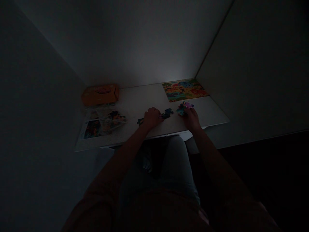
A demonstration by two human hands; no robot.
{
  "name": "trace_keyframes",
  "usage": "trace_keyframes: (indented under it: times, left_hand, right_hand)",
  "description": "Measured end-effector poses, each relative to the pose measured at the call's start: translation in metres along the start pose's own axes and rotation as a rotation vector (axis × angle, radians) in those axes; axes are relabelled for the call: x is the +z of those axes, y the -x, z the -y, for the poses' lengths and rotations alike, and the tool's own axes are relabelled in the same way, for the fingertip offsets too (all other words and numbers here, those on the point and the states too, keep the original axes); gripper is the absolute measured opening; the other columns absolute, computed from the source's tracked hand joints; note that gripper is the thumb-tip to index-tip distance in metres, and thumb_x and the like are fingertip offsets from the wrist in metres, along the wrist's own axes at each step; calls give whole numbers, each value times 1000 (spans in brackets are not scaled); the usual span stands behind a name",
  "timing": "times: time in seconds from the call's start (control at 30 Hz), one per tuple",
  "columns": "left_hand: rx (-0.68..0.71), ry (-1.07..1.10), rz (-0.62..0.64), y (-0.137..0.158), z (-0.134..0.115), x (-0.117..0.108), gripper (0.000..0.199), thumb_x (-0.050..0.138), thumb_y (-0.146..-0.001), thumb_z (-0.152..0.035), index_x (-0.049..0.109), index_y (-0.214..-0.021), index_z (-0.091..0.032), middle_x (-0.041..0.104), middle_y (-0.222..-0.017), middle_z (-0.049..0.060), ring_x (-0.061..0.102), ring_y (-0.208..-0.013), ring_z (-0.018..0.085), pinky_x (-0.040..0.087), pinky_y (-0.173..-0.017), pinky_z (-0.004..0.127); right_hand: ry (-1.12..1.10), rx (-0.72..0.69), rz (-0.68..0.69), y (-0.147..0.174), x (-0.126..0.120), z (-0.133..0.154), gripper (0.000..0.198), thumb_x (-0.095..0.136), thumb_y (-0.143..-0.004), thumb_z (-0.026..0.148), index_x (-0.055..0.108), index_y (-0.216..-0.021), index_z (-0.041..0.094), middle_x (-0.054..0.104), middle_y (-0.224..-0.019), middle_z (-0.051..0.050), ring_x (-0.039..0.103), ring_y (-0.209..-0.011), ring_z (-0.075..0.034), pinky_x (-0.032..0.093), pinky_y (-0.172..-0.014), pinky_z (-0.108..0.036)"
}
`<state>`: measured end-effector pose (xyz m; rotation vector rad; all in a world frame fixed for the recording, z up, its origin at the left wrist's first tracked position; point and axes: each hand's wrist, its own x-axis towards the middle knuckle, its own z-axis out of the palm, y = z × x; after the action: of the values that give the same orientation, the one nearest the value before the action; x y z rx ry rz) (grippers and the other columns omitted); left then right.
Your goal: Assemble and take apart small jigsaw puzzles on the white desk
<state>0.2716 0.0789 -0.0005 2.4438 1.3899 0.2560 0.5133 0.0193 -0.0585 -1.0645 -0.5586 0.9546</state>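
In dim light, my left hand (152, 118) bends its fingers down over a short row of dark jigsaw pieces (167, 113) on the white table. The row shows on both sides of the hand, and its middle is hidden under the fingers. To the right, my right hand (192, 120) grips a loose bunch of colourful jigsaw pieces (184, 107), blue-green and pink, just above the tabletop. The thumb and fingers of that hand are closed on the bunch's near edge.
An orange box (100, 94) stands at the back left. Before it lie a clear plastic bag (112, 120) with jigsaw pieces and a dark printed picture sheet (92, 129). A bright animal picture (184, 90) lies at the back right. Walls enclose the white table (142, 96).
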Motion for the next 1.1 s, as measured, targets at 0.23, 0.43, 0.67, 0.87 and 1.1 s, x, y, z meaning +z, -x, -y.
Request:
trace_keyframes:
  times: [0.23, 0.43, 0.67, 0.87, 1.1]
  left_hand:
    - [-124, 257, 27, -1, 7, 2, 31, 80, -101, -23, 63, -128, -20, 78, -119, 14, 75, -105, 30, 53, -87, 39]
    - [-169, 601, -74, -6, 30, 3, 22, 79, -99, -19, 64, -116, -20, 78, -108, 8, 75, -101, 24, 53, -85, 33]
    - [-13, 813, -131, -17, 12, -2, 18, 79, -99, -23, 70, -114, -17, 78, -109, 8, 73, -98, 20, 56, -90, 32]
    - [87, 648, -114, -30, -31, 10, 13, 81, -98, -19, 73, -109, -20, 79, -107, 5, 73, -98, 19, 56, -93, 32]
    - [87, 456, -172, -40, -55, 20, 9, 76, -104, -23, 72, -112, -21, 79, -125, 10, 72, -118, 25, 56, -107, 38]
  right_hand:
    - [115, 94, 154, -6, -6, -6, 58, 90, -70, 51, 73, -117, 23, 75, -129, -6, 73, -118, -23, 65, -95, -33]
    - [137, 106, 156, -13, -7, -7, 69, 87, -71, 55, 57, -126, 27, 71, -139, -6, 70, -129, -28, 68, -96, -43]
    - [298, 111, 212, -15, 0, -7, 78, 90, -74, 64, 57, -133, 26, 68, -147, -8, 70, -128, -26, 65, -104, -41]
    - [274, 119, 239, -15, 0, -3, 69, 88, -73, 61, 64, -126, 23, 74, -128, -7, 74, -110, -23, 66, -86, -33]
    - [208, 79, 186, -13, 6, -5, 71, 92, -68, 65, 67, -118, 21, 74, -122, -7, 74, -109, -23, 68, -79, -32]
